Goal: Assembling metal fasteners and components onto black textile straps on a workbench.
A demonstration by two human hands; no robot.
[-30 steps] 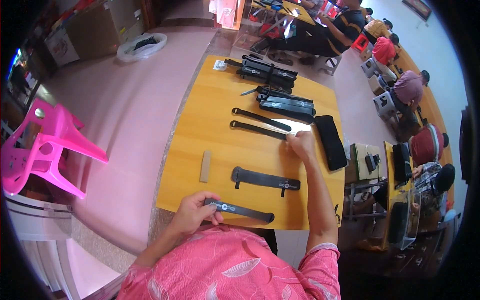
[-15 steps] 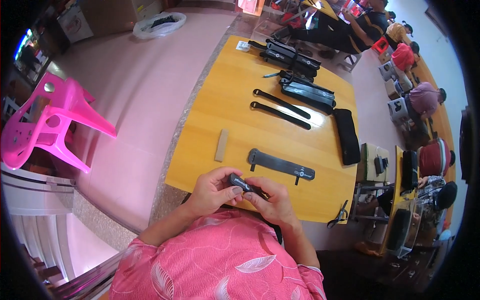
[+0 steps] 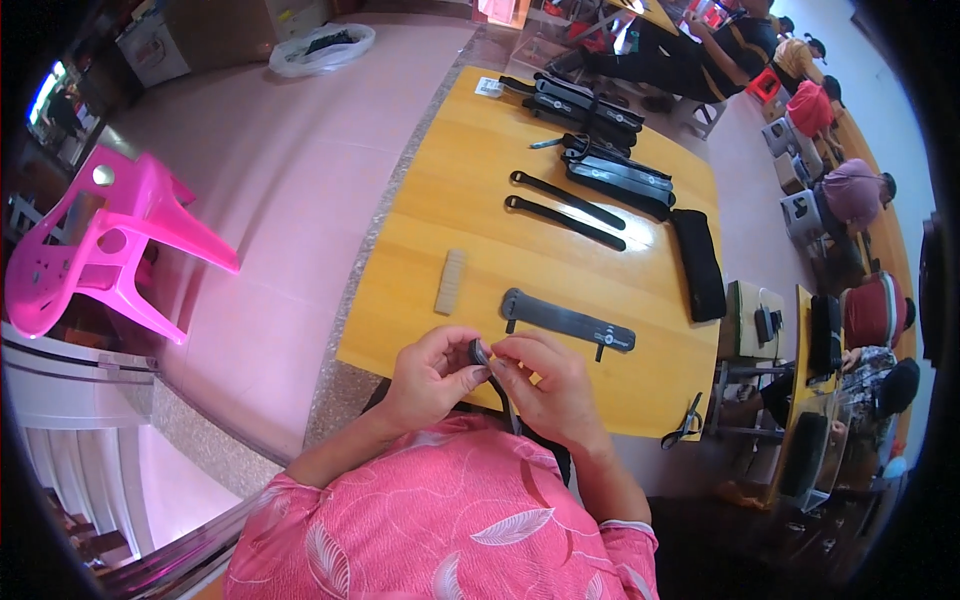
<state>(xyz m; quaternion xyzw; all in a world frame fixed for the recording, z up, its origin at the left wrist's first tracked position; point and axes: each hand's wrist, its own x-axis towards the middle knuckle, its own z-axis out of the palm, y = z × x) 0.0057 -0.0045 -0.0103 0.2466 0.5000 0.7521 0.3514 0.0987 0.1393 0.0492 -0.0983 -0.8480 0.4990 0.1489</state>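
Observation:
Close to my body, over the near edge of the table, both hands hold a black strap (image 3: 477, 352). My left hand (image 3: 428, 378) pinches its curled upper end between thumb and fingers. With thumb and fingertips, my right hand (image 3: 552, 390) grips it just beside that end, and a narrow black tail hangs down between the hands. Just beyond them lies a flat dark grey strap (image 3: 565, 321) with a rounded left end, a pale print and short black tabs. To its left is a small tan strip (image 3: 450, 282).
Farther back on the yellow table (image 3: 415, 215) lie two thin black straps (image 3: 568, 212) with looped ends, bundles of black straps (image 3: 620, 185) and a black pouch (image 3: 697, 265). Scissors (image 3: 684, 420) rest at the right corner. A pink plastic chair (image 3: 125, 235) stands left; people sit along the right.
The strap's end has turned in my fingers: its printed face no longer shows, and the end now stands curled upward. My view has shifted slightly.

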